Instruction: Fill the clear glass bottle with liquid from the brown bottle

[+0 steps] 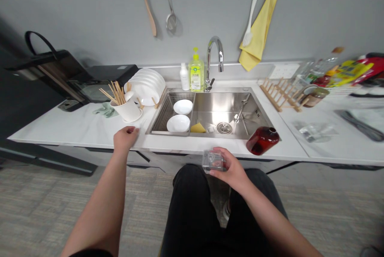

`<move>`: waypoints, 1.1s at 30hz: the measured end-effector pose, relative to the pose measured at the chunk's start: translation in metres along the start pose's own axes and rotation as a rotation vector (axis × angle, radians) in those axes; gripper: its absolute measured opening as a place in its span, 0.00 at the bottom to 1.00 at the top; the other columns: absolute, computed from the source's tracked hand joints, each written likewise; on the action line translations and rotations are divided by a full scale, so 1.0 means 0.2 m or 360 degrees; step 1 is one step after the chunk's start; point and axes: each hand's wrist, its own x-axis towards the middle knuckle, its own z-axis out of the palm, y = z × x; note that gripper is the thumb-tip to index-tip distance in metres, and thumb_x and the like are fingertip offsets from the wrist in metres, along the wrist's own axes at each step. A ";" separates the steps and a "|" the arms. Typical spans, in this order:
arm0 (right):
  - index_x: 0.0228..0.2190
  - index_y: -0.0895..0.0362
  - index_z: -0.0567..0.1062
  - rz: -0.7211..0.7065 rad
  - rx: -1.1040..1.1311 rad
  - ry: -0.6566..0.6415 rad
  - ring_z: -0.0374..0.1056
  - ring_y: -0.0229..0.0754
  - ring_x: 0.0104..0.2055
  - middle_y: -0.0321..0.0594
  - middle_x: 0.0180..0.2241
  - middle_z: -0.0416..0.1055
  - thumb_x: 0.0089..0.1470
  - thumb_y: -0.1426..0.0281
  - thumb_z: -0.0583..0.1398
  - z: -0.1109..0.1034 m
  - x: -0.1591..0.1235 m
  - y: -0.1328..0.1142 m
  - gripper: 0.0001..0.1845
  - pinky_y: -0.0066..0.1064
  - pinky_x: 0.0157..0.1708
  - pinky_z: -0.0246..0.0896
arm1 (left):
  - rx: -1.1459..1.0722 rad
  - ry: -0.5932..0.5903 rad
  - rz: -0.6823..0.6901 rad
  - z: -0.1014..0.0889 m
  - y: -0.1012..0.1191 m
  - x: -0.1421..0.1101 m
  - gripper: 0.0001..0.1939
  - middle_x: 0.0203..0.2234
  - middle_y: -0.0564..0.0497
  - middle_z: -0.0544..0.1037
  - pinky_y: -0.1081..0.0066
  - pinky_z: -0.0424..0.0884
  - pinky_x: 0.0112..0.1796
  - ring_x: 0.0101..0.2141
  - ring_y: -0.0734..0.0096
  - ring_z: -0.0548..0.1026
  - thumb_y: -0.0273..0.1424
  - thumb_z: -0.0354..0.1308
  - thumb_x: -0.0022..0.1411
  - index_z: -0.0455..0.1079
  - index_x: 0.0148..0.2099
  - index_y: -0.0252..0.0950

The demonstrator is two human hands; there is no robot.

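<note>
My right hand (232, 169) grips a small clear box-like container (212, 161) in front of the counter edge, above my lap. Fingers and thumb close around its right side. My left hand (125, 139) is over the counter's front edge, fingers curled together; whether anything is in them cannot be seen. A white holder (127, 111) with chopsticks stands just behind it. To the right of my right hand, a dark red bottle (262, 141) is at the counter's front edge. Two white bowls (178, 123) sit in the basket at the left of the sink (216, 103).
A chrome faucet (215, 55) rises behind the sink beside a yellow-green soap bottle (196, 73). White plates (148, 85) stand in a rack to the left. On the right are a wooden rack (282, 93), a jar (315, 97) and blurred packages. A yellow cloth (261, 29) hangs above.
</note>
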 end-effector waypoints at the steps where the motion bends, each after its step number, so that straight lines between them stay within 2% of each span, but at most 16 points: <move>1: 0.60 0.46 0.79 -0.0006 0.0001 0.0001 0.82 0.50 0.45 0.48 0.64 0.80 0.45 0.57 0.85 0.00 0.00 0.00 0.44 0.49 0.52 0.82 | -0.0004 -0.0003 -0.0002 -0.01 0.01 0.00 0.25 0.44 0.38 0.89 0.53 0.77 0.54 0.48 0.42 0.85 0.48 0.65 0.66 0.86 0.53 0.35; 5: 0.60 0.46 0.79 -0.0014 0.0005 0.0004 0.82 0.50 0.45 0.48 0.64 0.80 0.45 0.57 0.85 -0.01 -0.02 -0.01 0.44 0.50 0.53 0.82 | -0.0023 0.0013 -0.0014 -0.05 0.02 -0.04 0.27 0.45 0.37 0.88 0.50 0.78 0.56 0.48 0.42 0.85 0.49 0.66 0.66 0.83 0.57 0.33; 7: 0.61 0.46 0.79 -0.0011 0.0027 0.0017 0.82 0.51 0.46 0.48 0.64 0.80 0.44 0.57 0.85 0.00 -0.02 -0.01 0.45 0.50 0.54 0.82 | -0.0071 0.0132 0.0055 -0.07 0.05 -0.10 0.29 0.50 0.36 0.87 0.49 0.77 0.58 0.51 0.43 0.84 0.49 0.66 0.67 0.81 0.59 0.33; 10: 0.61 0.46 0.78 -0.0033 0.0064 0.0033 0.82 0.50 0.46 0.48 0.63 0.80 0.45 0.57 0.85 0.00 -0.04 -0.01 0.46 0.51 0.55 0.82 | -0.0319 0.0432 0.0316 -0.07 0.15 -0.30 0.27 0.57 0.36 0.84 0.50 0.78 0.58 0.55 0.44 0.82 0.49 0.66 0.69 0.80 0.61 0.35; 12: 0.61 0.46 0.78 -0.0059 0.0083 0.0021 0.81 0.50 0.46 0.47 0.63 0.80 0.45 0.57 0.85 0.00 -0.05 -0.02 0.45 0.50 0.55 0.81 | -0.0584 0.0462 0.0520 -0.03 0.27 -0.51 0.24 0.56 0.39 0.83 0.51 0.80 0.56 0.56 0.46 0.82 0.47 0.66 0.72 0.80 0.61 0.38; 13: 0.61 0.45 0.77 -0.0074 0.0092 0.0007 0.81 0.50 0.46 0.47 0.63 0.80 0.45 0.57 0.85 0.00 -0.05 -0.03 0.44 0.50 0.55 0.81 | -0.0735 0.0345 0.0641 0.00 0.34 -0.63 0.22 0.55 0.40 0.84 0.52 0.80 0.56 0.56 0.47 0.82 0.46 0.67 0.72 0.80 0.61 0.39; 15: 0.60 0.45 0.78 -0.0113 0.0104 -0.0027 0.81 0.50 0.48 0.46 0.64 0.78 0.46 0.58 0.85 0.00 -0.07 -0.06 0.43 0.49 0.55 0.80 | -0.1047 -0.0106 0.0875 0.07 0.49 -0.88 0.21 0.59 0.41 0.84 0.52 0.80 0.58 0.59 0.47 0.82 0.43 0.69 0.72 0.80 0.62 0.43; 18: 0.61 0.45 0.77 -0.0169 0.0110 -0.0086 0.81 0.52 0.52 0.45 0.63 0.78 0.48 0.58 0.84 -0.02 -0.09 -0.12 0.42 0.48 0.56 0.79 | -0.1363 -0.0875 0.1018 0.19 0.67 -1.19 0.37 0.72 0.41 0.77 0.47 0.76 0.67 0.71 0.43 0.76 0.39 0.76 0.67 0.72 0.75 0.49; 20: 0.61 0.45 0.77 -0.0201 0.0130 -0.0118 0.80 0.54 0.55 0.45 0.61 0.78 0.49 0.58 0.84 -0.04 -0.11 -0.15 0.42 0.48 0.57 0.78 | -0.1467 -0.1178 0.0971 0.25 0.76 -1.33 0.45 0.75 0.40 0.74 0.44 0.72 0.71 0.74 0.41 0.73 0.38 0.80 0.64 0.68 0.78 0.51; 22: 0.61 0.46 0.76 -0.0237 0.0147 -0.0128 0.80 0.56 0.58 0.45 0.61 0.78 0.48 0.59 0.85 -0.05 -0.14 -0.18 0.43 0.49 0.59 0.78 | -0.1550 -0.1296 0.0884 0.28 0.82 -1.42 0.47 0.74 0.39 0.75 0.42 0.70 0.73 0.72 0.40 0.75 0.39 0.82 0.61 0.69 0.77 0.49; 24: 0.61 0.46 0.76 -0.0260 0.0143 -0.0110 0.79 0.58 0.61 0.46 0.62 0.78 0.47 0.59 0.85 -0.07 -0.17 -0.19 0.45 0.49 0.60 0.78 | -0.1644 -0.1315 0.0812 0.29 0.86 -1.48 0.45 0.70 0.38 0.78 0.42 0.72 0.72 0.69 0.40 0.79 0.40 0.84 0.58 0.71 0.74 0.46; 28: 0.62 0.46 0.77 -0.0280 0.0076 -0.0068 0.79 0.59 0.63 0.47 0.63 0.78 0.47 0.57 0.85 -0.08 -0.25 -0.22 0.45 0.50 0.60 0.79 | -0.1812 -0.1282 0.0743 0.29 0.91 -1.57 0.40 0.61 0.40 0.85 0.47 0.78 0.66 0.61 0.44 0.84 0.40 0.86 0.55 0.77 0.66 0.43; 30: 0.65 0.45 0.76 -0.0315 -0.0022 -0.0076 0.76 0.59 0.66 0.48 0.68 0.75 0.47 0.56 0.85 -0.10 -0.30 -0.23 0.48 0.49 0.60 0.79 | -0.1879 -0.1251 0.0718 0.29 0.91 -1.61 0.39 0.59 0.41 0.86 0.48 0.79 0.65 0.60 0.45 0.85 0.39 0.87 0.53 0.78 0.64 0.43; 32: 0.67 0.44 0.75 -0.0353 -0.0149 -0.0041 0.74 0.60 0.69 0.49 0.73 0.69 0.47 0.55 0.85 -0.16 -0.34 -0.23 0.50 0.48 0.58 0.81 | -0.1957 -0.1215 0.0676 0.30 0.90 -1.65 0.40 0.59 0.41 0.86 0.49 0.80 0.65 0.60 0.45 0.85 0.38 0.88 0.51 0.79 0.63 0.42; 33: 0.66 0.44 0.76 -0.0376 -0.0208 0.0032 0.75 0.59 0.68 0.49 0.73 0.69 0.48 0.55 0.84 -0.20 -0.36 -0.23 0.48 0.46 0.55 0.82 | -0.1993 -0.1199 0.0643 0.31 0.89 -1.66 0.40 0.60 0.41 0.86 0.50 0.80 0.64 0.60 0.45 0.85 0.38 0.88 0.50 0.79 0.63 0.42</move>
